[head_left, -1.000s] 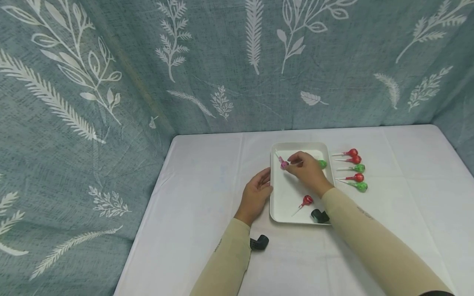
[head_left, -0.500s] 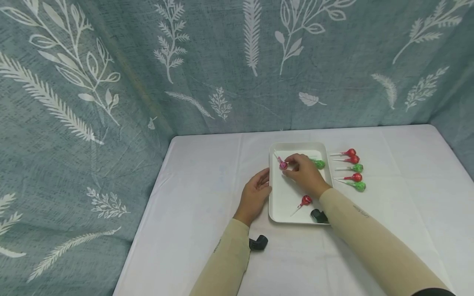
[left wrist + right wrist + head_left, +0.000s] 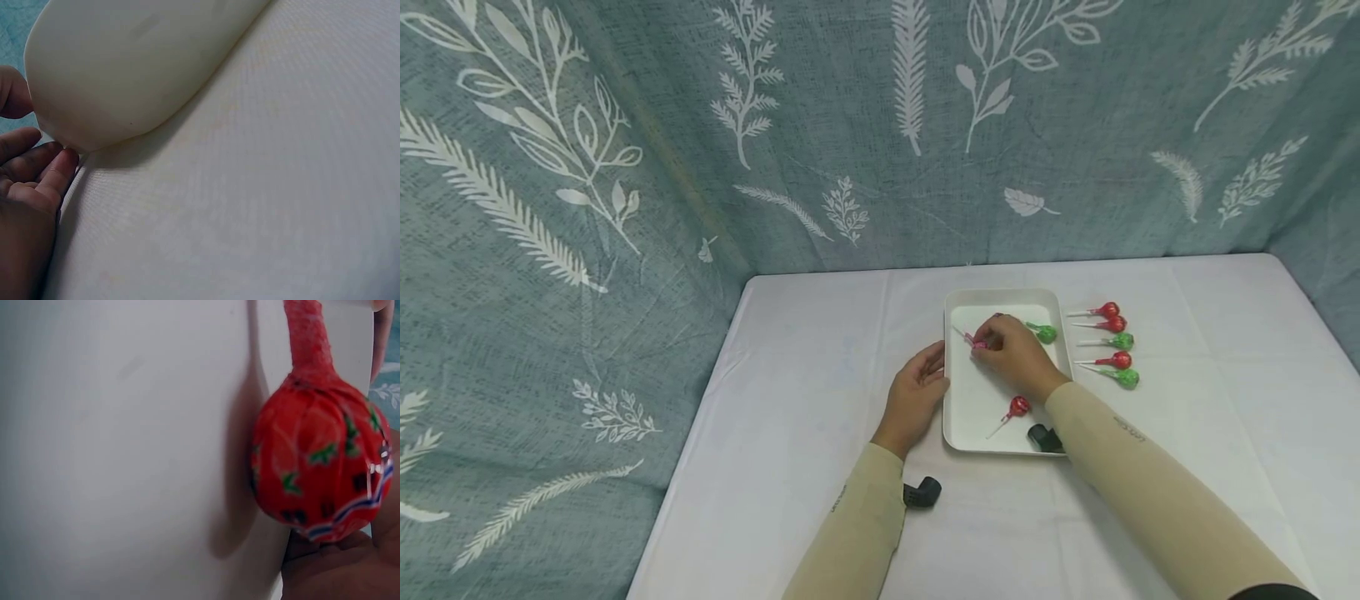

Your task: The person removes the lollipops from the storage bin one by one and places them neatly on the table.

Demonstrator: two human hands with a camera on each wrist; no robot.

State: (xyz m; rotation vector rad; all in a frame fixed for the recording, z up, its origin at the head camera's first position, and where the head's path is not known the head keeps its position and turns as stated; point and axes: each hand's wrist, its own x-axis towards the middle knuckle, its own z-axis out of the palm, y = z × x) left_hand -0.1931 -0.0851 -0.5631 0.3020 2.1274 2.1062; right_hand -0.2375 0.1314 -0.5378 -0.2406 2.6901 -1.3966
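My right hand is over the white tray, its thumb and fingers at the ball of a pink lollipop, pinching it. The lollipop's stick points to the tray's far left corner; its ball is partly covered. My left hand rests against the tray's left side. In the left wrist view, fingertips touch the tray's edge. Also in the tray are a green lollipop, right of my right hand, and a red lollipop nearer me, seen close up in the right wrist view.
Right of the tray, several red and green lollipops lie in a column on the white cloth, such as a red one and a green one. Black wrist cameras stick out by both forearms. A patterned blue-grey curtain hangs behind.
My right hand has moved slightly left, its fingers coming from beside the pink lollipop onto its ball, which has shifted slightly. More of the green lollipop shows. The left hand stays at the tray.
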